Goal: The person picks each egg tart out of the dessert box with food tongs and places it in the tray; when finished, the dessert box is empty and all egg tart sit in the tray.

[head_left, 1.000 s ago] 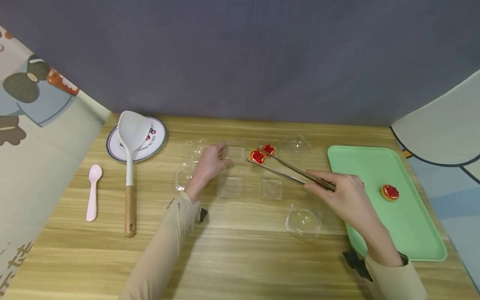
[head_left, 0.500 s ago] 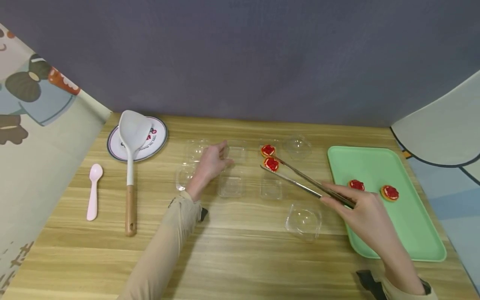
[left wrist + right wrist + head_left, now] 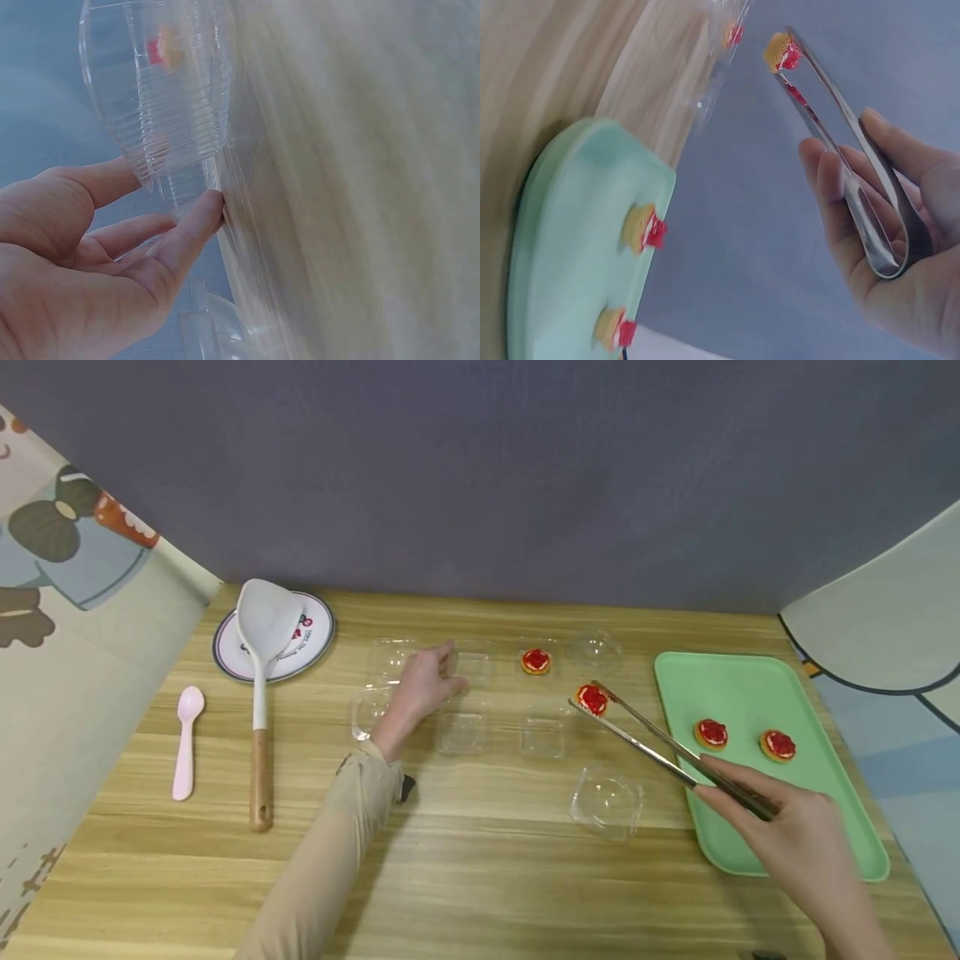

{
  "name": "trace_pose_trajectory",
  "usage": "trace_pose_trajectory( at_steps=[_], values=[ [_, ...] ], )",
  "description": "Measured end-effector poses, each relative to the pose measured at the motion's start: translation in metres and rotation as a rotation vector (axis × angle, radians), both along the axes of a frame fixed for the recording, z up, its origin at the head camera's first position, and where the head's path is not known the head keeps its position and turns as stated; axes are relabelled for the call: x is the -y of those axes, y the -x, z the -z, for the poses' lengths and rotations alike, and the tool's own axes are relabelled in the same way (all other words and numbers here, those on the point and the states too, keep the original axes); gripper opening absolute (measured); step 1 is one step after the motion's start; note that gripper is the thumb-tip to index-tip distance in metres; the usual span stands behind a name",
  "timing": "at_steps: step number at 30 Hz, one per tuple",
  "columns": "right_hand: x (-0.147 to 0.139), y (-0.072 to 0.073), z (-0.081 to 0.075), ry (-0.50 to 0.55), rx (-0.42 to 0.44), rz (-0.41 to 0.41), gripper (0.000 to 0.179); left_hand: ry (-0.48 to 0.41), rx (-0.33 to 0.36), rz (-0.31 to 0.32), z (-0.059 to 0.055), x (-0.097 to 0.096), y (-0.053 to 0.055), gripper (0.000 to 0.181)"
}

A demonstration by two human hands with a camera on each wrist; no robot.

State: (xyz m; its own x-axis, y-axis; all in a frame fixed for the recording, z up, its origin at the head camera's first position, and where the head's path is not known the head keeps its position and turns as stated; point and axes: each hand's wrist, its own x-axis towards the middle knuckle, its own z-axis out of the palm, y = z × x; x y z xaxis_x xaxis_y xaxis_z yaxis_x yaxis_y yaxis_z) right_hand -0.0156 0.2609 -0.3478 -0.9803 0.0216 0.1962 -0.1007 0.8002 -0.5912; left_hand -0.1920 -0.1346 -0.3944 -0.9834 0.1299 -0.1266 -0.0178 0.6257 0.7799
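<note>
My right hand grips metal tongs, fingers on one arm and thumb on the other. Their tips pinch a small red-topped tart, held above the table between the clear boxes and the green tray. Another tart sits in the far compartment of a clear plastic box, whose near compartment holds nothing. My left hand pinches the rim of a clear plastic container between thumb and fingers. Two more tarts, one nearer and one farther right, lie on the tray.
On the left a white turner with a wooden handle lies across a round plate. Beside it is a pink spoon. A domed clear lid lies at the front, and a grey wall rises behind the table.
The right hand has drawn back to the right, carrying the tart in the tongs away from the box with the other tart. The left hand stays in place.
</note>
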Motion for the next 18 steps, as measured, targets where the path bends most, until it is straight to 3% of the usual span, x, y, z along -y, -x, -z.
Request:
trace_pose_trajectory(
  at_steps=[6, 18],
  values=[
    [-0.015, -0.017, 0.001, 0.028, 0.099, 0.082, 0.038, -0.014, 0.013, 0.012, -0.001, -0.003, 0.001, 0.077],
    [-0.044, -0.040, 0.008, -0.076, 0.206, 0.198, 0.046, -0.010, 0.020, 0.025, -0.002, 0.002, 0.000, 0.076]
  ],
)
